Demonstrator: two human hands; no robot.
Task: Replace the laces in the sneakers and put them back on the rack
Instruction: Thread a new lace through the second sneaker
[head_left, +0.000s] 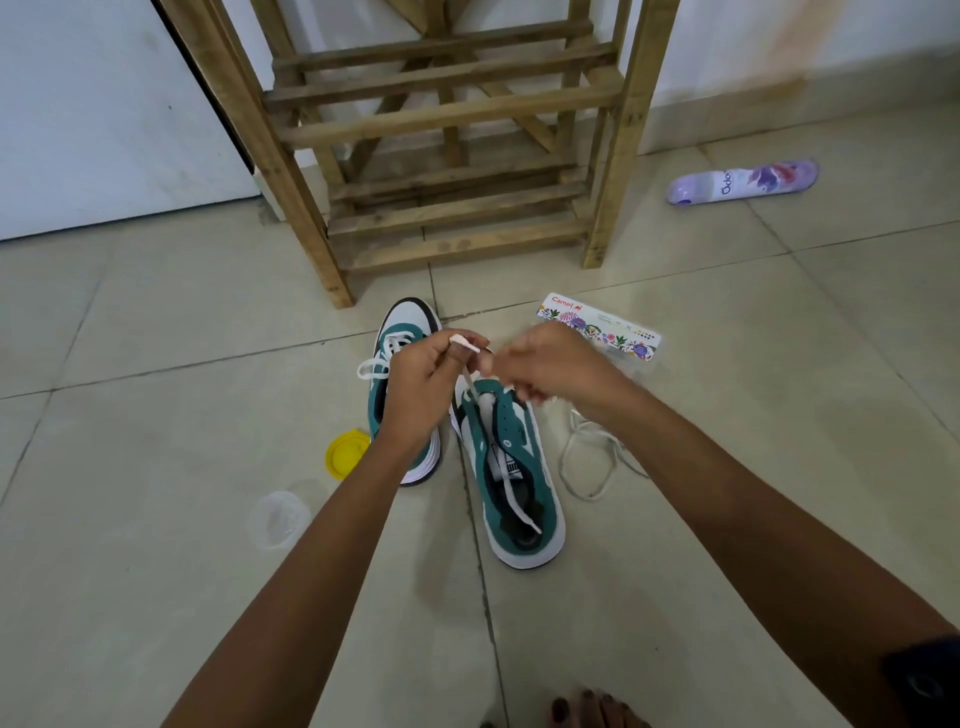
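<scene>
Pale glossy tiled floor with dark grout lines, wide bare stretches left and near the camera. Slatted raw-wood rack stands at the back against a white wall, its visible shelves bare, front legs just beyond the shoes. Two teal-and-white sneakers side by side on the floor in front of the rack: left sneaker already laced, partly under the wrist; right sneaker nearer the camera, one lace end lying loose inside its opening. Lilac spray can lies on its side far right, well apart. Flat flower-print packet just right of the hands. Loose white lace coiled on the floor beside the right sneaker. Yellow round lid and clear plastic cup left of the shoes. Left hand pinches a white lace by its tip, raised above the right sneaker. Right hand blurred, fingers curled, grip cannot be told.
</scene>
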